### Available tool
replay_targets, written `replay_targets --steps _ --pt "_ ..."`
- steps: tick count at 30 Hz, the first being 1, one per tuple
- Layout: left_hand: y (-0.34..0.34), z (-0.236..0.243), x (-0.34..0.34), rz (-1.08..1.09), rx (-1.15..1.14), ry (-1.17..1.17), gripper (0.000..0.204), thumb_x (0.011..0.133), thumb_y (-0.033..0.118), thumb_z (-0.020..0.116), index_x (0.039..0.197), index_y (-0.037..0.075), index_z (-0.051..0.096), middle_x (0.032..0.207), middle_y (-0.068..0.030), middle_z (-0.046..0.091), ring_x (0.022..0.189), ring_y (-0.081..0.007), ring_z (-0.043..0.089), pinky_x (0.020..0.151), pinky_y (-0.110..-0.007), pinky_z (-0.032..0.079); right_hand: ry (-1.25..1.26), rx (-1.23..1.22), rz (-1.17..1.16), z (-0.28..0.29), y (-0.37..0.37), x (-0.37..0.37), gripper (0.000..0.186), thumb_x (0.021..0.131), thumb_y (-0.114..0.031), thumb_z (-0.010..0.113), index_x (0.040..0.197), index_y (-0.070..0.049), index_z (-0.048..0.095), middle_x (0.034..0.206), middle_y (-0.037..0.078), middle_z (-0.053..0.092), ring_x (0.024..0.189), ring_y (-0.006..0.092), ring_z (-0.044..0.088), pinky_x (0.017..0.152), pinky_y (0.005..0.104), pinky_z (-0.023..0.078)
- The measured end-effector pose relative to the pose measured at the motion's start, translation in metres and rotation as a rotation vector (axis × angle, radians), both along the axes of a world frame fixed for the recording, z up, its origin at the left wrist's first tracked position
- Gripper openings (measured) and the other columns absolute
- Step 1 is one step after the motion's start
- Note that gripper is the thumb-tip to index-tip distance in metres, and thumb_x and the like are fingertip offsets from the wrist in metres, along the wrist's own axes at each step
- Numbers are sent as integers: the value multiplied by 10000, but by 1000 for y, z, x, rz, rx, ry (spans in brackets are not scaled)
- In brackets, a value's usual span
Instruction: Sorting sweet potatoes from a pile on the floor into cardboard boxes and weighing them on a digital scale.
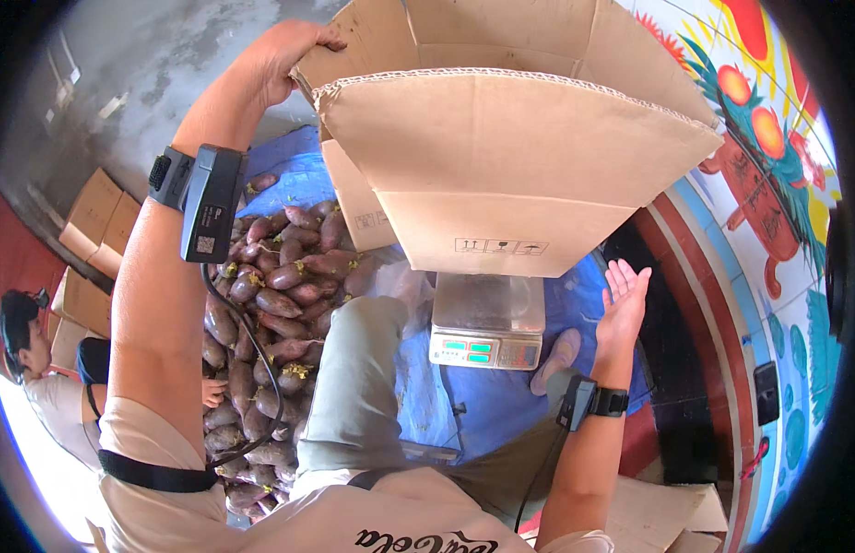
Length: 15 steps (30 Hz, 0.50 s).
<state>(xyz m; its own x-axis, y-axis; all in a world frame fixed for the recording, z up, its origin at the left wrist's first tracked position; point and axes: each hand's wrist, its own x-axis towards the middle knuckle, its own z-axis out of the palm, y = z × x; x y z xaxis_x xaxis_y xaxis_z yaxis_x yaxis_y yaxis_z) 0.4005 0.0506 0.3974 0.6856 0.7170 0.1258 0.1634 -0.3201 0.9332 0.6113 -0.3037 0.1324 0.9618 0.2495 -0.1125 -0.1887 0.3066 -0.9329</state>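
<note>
A large open cardboard box (501,138) is up in front of me, its flaps raised. My left hand (294,57) is closed over the edge of the box at its far left corner. Palm up, my right hand (624,297) is off to the right below the box, fingers stretched out and holding nothing. Under the box is a digital scale (487,348) with a metal plate and lit green displays; the box hides the back of the plate. Whether the box touches the scale, I cannot tell.
Purple-skinned sweet potatoes (280,276), some sprouting, lie heaped at left on a blue tarp (427,392). Another person (54,387) reaches into the heap. Cardboard boxes (100,221) stand farther left. Flattened cardboard (662,511) lies lower right, near a painted wall (768,166).
</note>
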Motion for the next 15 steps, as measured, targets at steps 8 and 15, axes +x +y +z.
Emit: replay_targets --steps 8,15 --pt "8 13 -43 40 8 -89 270 750 144 586 942 -43 559 855 -127 612 722 -189 623 638 -302 524 -6 -101 161 -3 23 -8 715 849 -610 309 1249 -26 407 1264 126 456 1180 208 393 984 388 224" --pt "13 15 -62 27 51 -28 222 759 171 602 913 14 571 801 -61 594 692 -142 593 623 -276 512 199 -59 428 -18 61 -38 757 823 -642 343 1339 -96 255 1293 241 353 1184 330 373 948 512 288"
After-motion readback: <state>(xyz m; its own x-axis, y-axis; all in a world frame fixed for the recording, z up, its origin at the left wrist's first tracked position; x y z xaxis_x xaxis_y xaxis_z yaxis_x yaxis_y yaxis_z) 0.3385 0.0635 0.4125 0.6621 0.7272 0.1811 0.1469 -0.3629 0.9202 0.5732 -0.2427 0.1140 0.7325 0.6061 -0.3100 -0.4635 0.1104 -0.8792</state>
